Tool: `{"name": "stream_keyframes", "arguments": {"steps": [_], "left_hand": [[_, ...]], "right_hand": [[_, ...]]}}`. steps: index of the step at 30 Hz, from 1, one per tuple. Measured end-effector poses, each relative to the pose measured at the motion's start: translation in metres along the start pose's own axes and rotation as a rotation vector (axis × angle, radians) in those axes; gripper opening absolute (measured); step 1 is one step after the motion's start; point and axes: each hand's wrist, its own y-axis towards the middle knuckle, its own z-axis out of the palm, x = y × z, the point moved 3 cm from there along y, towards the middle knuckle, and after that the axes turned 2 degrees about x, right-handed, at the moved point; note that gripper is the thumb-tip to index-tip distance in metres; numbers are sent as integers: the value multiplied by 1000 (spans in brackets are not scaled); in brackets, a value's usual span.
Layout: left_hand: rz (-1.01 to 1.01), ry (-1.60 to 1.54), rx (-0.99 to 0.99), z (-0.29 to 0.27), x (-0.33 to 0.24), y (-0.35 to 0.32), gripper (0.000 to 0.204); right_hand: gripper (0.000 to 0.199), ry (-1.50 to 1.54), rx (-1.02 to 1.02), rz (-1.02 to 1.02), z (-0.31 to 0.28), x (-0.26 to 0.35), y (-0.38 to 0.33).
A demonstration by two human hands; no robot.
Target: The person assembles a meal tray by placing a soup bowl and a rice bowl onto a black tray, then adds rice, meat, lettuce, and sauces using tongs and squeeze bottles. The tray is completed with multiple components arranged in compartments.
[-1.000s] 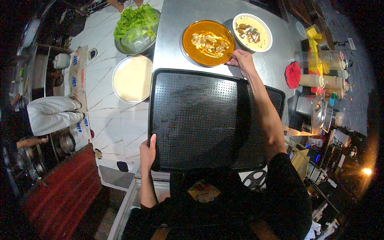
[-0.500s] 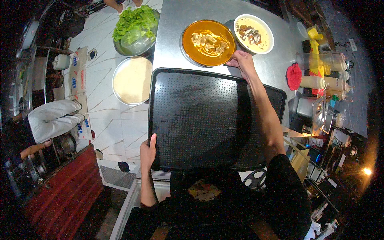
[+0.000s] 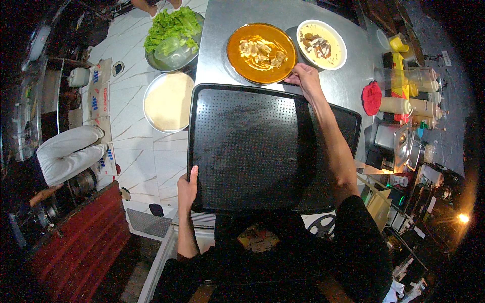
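A person's left hand (image 3: pixel 187 191) grips the black tray (image 3: pixel 247 146) by its left edge, thumb over the rim; I can't make out the fingers beneath. Just beyond the tray's far edge, the right hand (image 3: pixel 306 80) pinches the rim of an amber plate (image 3: pixel 241 64) of saucy food. Beyond the tray's far right, a white bowl (image 3: pixel 345 56) holds yellow soup.

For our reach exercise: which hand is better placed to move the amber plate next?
Probably the right hand: it's at the edge of the amber plate, while the left hand grips the black tray.
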Motion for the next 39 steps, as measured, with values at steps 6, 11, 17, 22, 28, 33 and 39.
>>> {"name": "stream_keyframes", "arguments": {"steps": [6,11,17,22,28,33,39], "left_hand": [[20,-26,-4,2,-8,5,70],[-4,-33,25,3,-27,14,69],[-25,83,13,6,-53,38,69],[-13,16,-32,-6,-39,47,73],[-12,2,-39,-5,-41,61,77],[14,28,-58,-2,-37,78,78],[-5,49,-120,0,-44,81,82]], "right_hand": [[23,-19,2,-5,10,15,-10],[21,-45,9,-4,6,13,-23],[18,8,37,47,14,12,-48],[9,-11,32,91,39,-12,-90],[10,-26,64,86,44,-24,-111],[14,28,82,31,46,-35,-124],[17,30,79,24,47,-38,-131]]}}
